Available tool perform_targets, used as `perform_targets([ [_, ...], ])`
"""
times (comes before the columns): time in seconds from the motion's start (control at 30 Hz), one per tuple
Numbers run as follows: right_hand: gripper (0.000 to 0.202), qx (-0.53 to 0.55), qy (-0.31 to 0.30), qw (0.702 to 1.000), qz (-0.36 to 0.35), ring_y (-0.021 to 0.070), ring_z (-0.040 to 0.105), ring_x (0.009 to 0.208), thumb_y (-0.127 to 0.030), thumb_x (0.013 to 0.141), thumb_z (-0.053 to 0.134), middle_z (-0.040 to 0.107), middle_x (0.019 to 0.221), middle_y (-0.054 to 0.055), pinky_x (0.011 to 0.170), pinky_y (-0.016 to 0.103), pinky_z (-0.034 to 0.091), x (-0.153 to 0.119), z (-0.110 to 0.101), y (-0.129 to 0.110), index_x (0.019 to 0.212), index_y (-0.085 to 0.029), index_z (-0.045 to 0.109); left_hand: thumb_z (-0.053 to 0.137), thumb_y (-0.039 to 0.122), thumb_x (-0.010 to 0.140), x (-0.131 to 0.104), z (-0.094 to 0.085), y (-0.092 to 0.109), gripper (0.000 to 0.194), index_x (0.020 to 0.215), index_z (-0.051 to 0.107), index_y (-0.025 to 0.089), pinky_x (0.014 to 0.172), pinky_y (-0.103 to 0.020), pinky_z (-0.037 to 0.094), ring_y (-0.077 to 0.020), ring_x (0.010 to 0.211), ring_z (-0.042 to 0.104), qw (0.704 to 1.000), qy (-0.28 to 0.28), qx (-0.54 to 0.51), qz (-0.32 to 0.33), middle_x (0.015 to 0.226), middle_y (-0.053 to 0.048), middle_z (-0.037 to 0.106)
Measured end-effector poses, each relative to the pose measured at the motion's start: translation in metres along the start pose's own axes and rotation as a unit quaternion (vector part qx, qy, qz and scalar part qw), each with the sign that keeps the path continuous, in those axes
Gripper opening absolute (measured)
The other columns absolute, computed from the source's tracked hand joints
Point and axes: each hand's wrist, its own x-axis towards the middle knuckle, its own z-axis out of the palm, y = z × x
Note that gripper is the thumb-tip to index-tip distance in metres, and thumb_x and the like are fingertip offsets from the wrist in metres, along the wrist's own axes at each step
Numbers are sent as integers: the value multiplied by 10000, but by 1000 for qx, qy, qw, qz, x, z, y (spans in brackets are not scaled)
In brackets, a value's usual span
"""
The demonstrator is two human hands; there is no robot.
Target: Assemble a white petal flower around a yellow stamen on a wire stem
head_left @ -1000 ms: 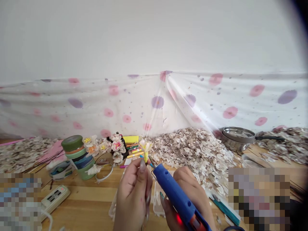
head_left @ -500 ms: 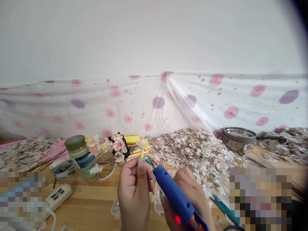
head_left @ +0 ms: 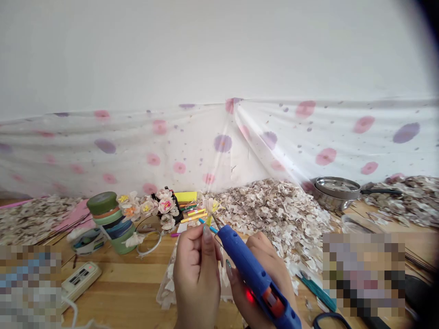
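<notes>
At left hand (head_left: 197, 274): pinching flower (head_left: 209, 206), part-petalled, I judge.
Right hand (head_left: 272, 262): wrapped round glue gun (head_left: 244, 258).
Leftward: blooms (head_left: 147, 209), likely done.

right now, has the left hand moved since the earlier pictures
Yes: slightly to the right in the head view, judged against the green-lidded jar; the gap between it and the left hand has widened.

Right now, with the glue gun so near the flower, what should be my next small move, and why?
Perhaps hold the flower steady and squeeze out a small dab from the glue gun: your left hand pinches the flower, your right hand grips the gun, and its tip is at or just beside the flower.
</notes>
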Motion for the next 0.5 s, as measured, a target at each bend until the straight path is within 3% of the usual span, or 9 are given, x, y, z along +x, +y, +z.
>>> perform_targets([
  [0.5, 273, -33, 7, 999, 3, 138, 431, 581, -104, 822, 549, 444, 606, -31, 525, 274, 337, 0, 2, 1, 649, -229, 378, 753, 573, 753, -1, 3, 2, 435, 881, 608, 184, 484, -154, 429, -73, 532, 549, 1000, 9, -2, 17, 611, 53, 602],
])
